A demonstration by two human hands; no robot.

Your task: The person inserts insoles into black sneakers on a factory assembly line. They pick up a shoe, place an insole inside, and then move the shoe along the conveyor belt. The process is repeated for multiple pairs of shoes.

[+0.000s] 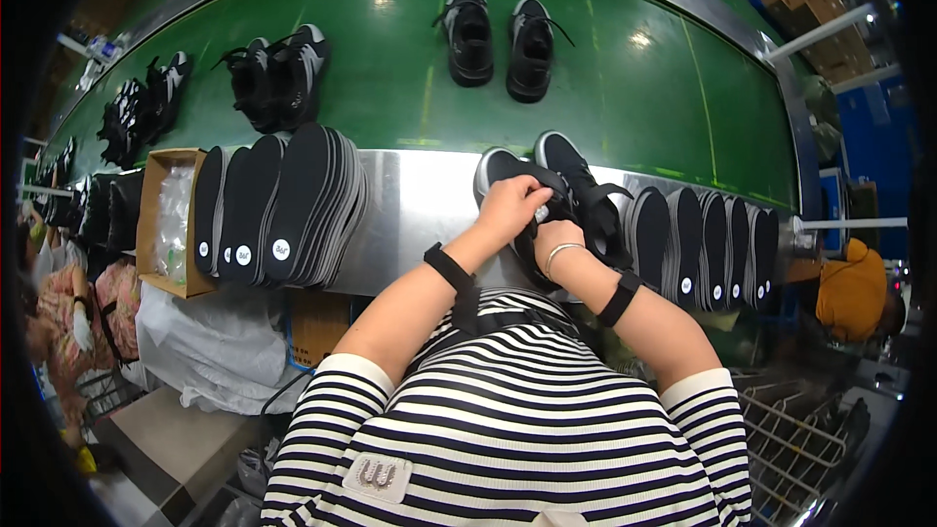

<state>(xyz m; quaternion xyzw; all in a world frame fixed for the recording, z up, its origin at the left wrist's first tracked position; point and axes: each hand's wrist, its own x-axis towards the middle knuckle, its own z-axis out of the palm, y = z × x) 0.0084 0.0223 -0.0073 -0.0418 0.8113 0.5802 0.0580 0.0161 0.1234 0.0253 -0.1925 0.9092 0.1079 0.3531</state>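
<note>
A pair of black sneakers with pale soles lies on the metal ledge in front of me, toes pointing away. My left hand [512,207] is closed on the left sneaker [497,166], its fingers pinching the upper by the tongue and laces. Close beside it, my right hand [559,235] is curled at that shoe's opening, its fingertips partly hidden inside. A small whitish bit shows between the two hands, too small to name. The right sneaker [576,164] rests alongside, untouched, its black laces loose over the side.
Stacks of black insoles stand left [310,197] and right [685,239] of the sneakers. An open cardboard box [154,220] holds clear plastic. Beyond, another sneaker pair [470,39] and more shoes [293,78] sit on the green conveyor belt [390,29]. A person [98,307] is at far left.
</note>
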